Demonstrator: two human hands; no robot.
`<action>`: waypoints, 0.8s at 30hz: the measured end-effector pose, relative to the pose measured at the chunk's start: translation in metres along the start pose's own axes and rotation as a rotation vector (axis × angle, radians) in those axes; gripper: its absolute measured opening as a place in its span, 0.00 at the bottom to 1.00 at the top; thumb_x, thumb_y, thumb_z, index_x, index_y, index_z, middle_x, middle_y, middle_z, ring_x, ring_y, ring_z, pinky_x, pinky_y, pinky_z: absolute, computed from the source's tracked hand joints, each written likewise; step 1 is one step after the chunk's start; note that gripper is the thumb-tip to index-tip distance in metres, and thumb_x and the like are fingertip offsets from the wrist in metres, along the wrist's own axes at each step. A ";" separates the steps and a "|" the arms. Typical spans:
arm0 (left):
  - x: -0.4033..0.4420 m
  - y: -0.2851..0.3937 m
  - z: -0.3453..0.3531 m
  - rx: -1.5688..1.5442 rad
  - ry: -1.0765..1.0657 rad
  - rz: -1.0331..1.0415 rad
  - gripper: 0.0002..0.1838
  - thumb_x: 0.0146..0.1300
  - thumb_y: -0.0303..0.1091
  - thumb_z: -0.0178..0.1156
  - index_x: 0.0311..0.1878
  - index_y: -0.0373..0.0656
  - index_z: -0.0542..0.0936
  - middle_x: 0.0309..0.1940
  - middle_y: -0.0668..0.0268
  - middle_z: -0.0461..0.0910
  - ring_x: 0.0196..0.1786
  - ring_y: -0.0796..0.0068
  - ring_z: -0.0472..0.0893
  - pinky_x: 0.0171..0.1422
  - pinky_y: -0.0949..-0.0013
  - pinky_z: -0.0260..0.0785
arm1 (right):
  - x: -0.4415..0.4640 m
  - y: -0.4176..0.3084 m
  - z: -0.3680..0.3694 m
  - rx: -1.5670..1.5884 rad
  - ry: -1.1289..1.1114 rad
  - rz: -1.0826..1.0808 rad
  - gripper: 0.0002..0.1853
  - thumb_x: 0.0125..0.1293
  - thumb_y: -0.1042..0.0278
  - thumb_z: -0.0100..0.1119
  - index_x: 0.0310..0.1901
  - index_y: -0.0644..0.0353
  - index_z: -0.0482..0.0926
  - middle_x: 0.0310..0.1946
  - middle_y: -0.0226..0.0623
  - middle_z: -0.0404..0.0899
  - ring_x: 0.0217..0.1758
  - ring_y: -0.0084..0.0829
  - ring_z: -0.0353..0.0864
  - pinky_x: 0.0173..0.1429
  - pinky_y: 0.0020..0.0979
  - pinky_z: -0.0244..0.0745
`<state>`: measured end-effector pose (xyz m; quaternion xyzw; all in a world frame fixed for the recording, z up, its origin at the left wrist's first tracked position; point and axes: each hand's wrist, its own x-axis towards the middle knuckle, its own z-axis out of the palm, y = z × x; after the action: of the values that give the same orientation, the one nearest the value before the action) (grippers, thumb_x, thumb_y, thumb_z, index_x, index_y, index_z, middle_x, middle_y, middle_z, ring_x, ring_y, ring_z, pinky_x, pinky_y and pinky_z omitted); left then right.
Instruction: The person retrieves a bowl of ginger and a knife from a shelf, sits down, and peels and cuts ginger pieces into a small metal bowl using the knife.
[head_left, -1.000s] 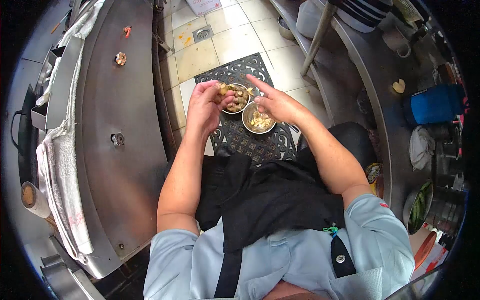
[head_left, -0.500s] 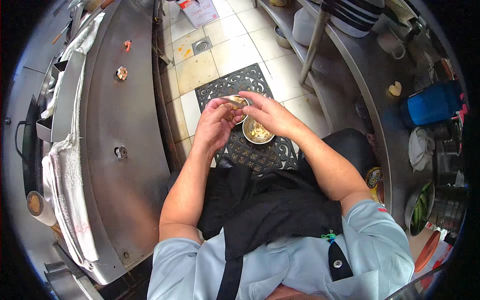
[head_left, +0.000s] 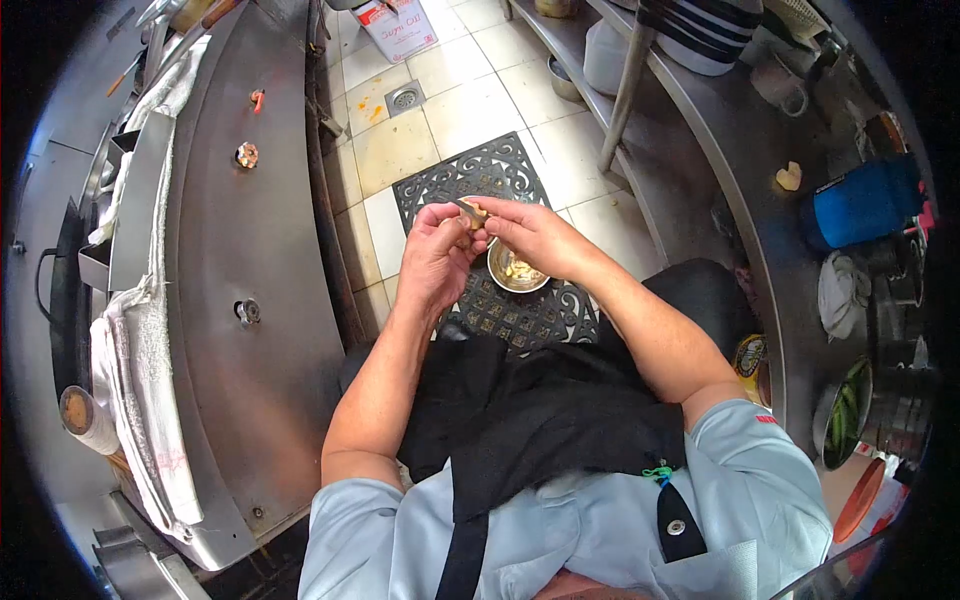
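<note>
My left hand (head_left: 437, 250) is closed round a small pale brown piece that looks like ginger root (head_left: 474, 214). Against it, my right hand (head_left: 535, 235) holds a small knife, whose dark blade (head_left: 467, 209) lies over the piece. The fingers of both hands nearly touch. Just below my right hand, a round metal bowl (head_left: 519, 287) with pale yellowish scraps stands on the black patterned mat (head_left: 500, 325). The bowl of knobbly roots is hidden behind my hands.
A long steel counter (head_left: 250, 400) runs along the left, with white towels (head_left: 150, 400) on its far side. On the right, a steel shelf (head_left: 745, 190) bears a blue container (head_left: 862, 205) and a bowl of green vegetables (head_left: 843, 415). A carton (head_left: 402, 32) stands ahead.
My hands have come together from apart, and the blade now lies on the piece. The bowl of roots, visible between them earlier, is now covered. The view has shifted slightly, showing more of the carton.
</note>
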<state>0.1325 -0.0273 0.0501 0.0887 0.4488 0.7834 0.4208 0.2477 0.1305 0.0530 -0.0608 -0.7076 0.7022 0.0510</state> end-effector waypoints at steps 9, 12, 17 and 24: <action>0.003 -0.005 0.007 0.055 -0.039 0.120 0.10 0.72 0.23 0.58 0.53 0.41 0.72 0.43 0.59 0.83 0.39 0.68 0.84 0.47 0.65 0.79 | -0.004 -0.019 0.003 0.416 0.011 0.285 0.25 0.82 0.61 0.49 0.77 0.50 0.68 0.27 0.19 0.66 0.22 0.11 0.61 0.22 0.18 0.53; 0.003 -0.005 0.006 0.045 -0.002 0.100 0.10 0.72 0.24 0.59 0.53 0.41 0.72 0.43 0.59 0.83 0.40 0.69 0.83 0.47 0.65 0.79 | -0.006 -0.017 -0.001 0.377 -0.019 0.307 0.25 0.82 0.62 0.48 0.78 0.52 0.67 0.32 0.22 0.70 0.27 0.13 0.65 0.28 0.18 0.59; 0.008 -0.009 -0.003 0.086 -0.008 0.126 0.11 0.71 0.24 0.60 0.53 0.41 0.72 0.43 0.59 0.83 0.40 0.69 0.84 0.47 0.65 0.79 | -0.010 -0.025 0.003 0.238 -0.013 0.162 0.25 0.82 0.67 0.50 0.77 0.58 0.67 0.43 0.28 0.80 0.38 0.15 0.73 0.42 0.20 0.70; 0.007 -0.010 -0.003 0.055 -0.025 0.126 0.12 0.70 0.21 0.59 0.53 0.41 0.72 0.43 0.58 0.83 0.40 0.67 0.84 0.47 0.65 0.79 | -0.002 -0.009 0.006 0.265 0.035 0.156 0.25 0.82 0.66 0.49 0.77 0.54 0.67 0.34 0.23 0.73 0.30 0.14 0.68 0.32 0.20 0.62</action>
<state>0.1319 -0.0218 0.0386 0.1380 0.4587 0.7944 0.3736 0.2487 0.1244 0.0615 -0.1206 -0.6010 0.7899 0.0163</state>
